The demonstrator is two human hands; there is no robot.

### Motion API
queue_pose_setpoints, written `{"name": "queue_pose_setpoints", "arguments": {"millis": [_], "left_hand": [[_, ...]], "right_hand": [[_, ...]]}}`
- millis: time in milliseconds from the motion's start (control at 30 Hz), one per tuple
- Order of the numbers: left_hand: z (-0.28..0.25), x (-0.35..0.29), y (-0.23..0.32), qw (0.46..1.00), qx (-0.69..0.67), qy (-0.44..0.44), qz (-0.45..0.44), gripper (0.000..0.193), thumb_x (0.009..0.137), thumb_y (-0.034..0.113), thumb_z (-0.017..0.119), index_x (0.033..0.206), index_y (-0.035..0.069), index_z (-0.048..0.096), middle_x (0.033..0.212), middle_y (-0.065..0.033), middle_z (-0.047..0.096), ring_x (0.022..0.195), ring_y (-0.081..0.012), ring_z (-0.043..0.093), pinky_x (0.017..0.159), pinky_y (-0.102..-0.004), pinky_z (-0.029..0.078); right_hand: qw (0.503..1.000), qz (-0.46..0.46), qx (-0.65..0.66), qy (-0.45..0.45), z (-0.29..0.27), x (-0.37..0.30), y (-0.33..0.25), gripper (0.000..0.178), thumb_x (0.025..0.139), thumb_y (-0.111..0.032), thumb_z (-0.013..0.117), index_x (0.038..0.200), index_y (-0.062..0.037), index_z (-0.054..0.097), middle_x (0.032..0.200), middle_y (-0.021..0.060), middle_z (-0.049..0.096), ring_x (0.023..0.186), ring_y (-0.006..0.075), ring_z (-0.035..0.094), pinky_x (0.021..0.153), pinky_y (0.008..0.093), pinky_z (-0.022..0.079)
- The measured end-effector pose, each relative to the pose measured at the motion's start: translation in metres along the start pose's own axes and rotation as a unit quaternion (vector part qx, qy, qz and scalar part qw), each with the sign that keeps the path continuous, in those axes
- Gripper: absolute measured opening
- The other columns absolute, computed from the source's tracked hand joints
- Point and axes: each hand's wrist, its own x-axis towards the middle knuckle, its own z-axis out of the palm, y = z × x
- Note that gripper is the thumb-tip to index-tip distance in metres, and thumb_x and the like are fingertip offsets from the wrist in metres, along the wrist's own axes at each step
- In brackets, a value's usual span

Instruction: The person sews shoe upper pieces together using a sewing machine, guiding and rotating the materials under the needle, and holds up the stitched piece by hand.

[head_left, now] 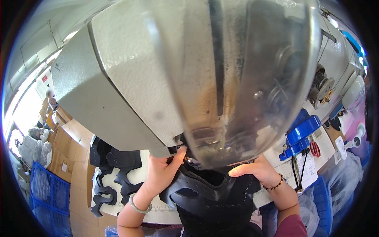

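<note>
While both bare hands reach in under the large cream-painted metal machine head (pixel 130 71), a curved black shoe-upper-like piece (pixel 217 201) with an open collar lies between them, near the person and just below a scuffed clear plastic guard (pixel 244 134). At the left of the opening, the left hand (pixel 164 172) has its thumb pointing up close beside the machine's lower edge; its fingers are mostly hidden, so I cannot tell whether it pinches the piece. A pale, smooth bangle (pixel 139 205) circles that wrist. On the right, the right hand (pixel 262 172) lays its thumb over the collar's rim, with its fingers out of sight at the far side; whether they close against the thumb, I cannot tell. A dark beaded bracelet (pixel 281 182) is on this wrist, and a dark red sleeve (pixel 292 227) covers the arm nearer the body.

Flat black cut-outs (pixel 124 159) lie on the white tabletop (pixel 162 215) to the left. Well to the right are a bright blue plastic holder (pixel 302 134) and red-handled scissors (pixel 314 149). Blue plastic crates (pixel 49 185) stand on the floor at far left.
</note>
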Motion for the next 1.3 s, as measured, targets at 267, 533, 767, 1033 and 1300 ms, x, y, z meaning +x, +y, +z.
{"name": "queue_pose_setpoints", "arguments": {"millis": [267,533,767,1033,1300], "left_hand": [[0.0,-0.002,0.003,0.927,0.182,0.0,0.329,0.022,0.07,0.015,0.077,0.077,0.008,0.057,0.063,-0.0007,0.057,0.056,-0.0166,0.057,0.056,-0.0283,0.042],[-0.012,-0.008,0.021,0.899,0.227,-0.145,0.344,0.046,0.071,0.042,0.071,0.107,0.014,0.067,0.07,0.0023,0.058,0.07,-0.0148,0.054,0.073,-0.0296,0.035],[-0.015,-0.005,0.024,0.878,0.307,-0.099,0.352,0.047,0.067,0.043,0.073,0.109,0.021,0.067,0.07,0.0055,0.049,0.071,-0.0097,0.05,0.07,-0.0285,0.032],[-0.023,-0.004,0.01,0.888,0.311,-0.086,0.328,0.045,0.068,0.043,0.073,0.109,0.025,0.067,0.08,0.0042,0.05,0.075,-0.0114,0.048,0.072,-0.0329,0.033],[-0.018,-0.006,0.012,0.88,0.283,-0.052,0.378,0.038,0.071,0.022,0.073,0.106,0.008,0.066,0.095,-0.0032,0.055,0.089,-0.0214,0.054,0.081,-0.035,0.045]], "right_hand": [[0.997,-0.058,0.048,0.016,0.019,0.0,0.017,0.04,0.069,0.0,0.071,0.107,0.0018,0.059,0.098,0.0071,0.064,0.085,0.0126,0.061,0.077,0.0262,0.048],[0.991,-0.102,0.07,0.047,0.05,-0.008,0.044,0.021,0.08,-0.002,0.067,0.1,0.0008,0.062,0.089,0.0027,0.064,0.077,0.0071,0.06,0.068,0.0206,0.05],[0.975,-0.148,0.145,0.084,0.068,0.003,0.049,0.017,0.082,-0.002,0.065,0.099,0.0014,0.064,0.089,0.0026,0.065,0.077,0.0057,0.059,0.067,0.0195,0.049],[0.968,-0.189,0.133,0.094,0.079,0.016,0.055,0.013,0.084,-0.005,0.065,0.095,0.0011,0.065,0.087,0.0025,0.066,0.075,0.005,0.058,0.066,0.019,0.048],[0.961,-0.214,0.127,0.119,0.085,0.021,0.047,0.009,0.083,-0.005,0.066,0.09,0.0009,0.066,0.081,0.0013,0.065,0.068,0.0037,0.057,0.059,0.0181,0.047]]}}
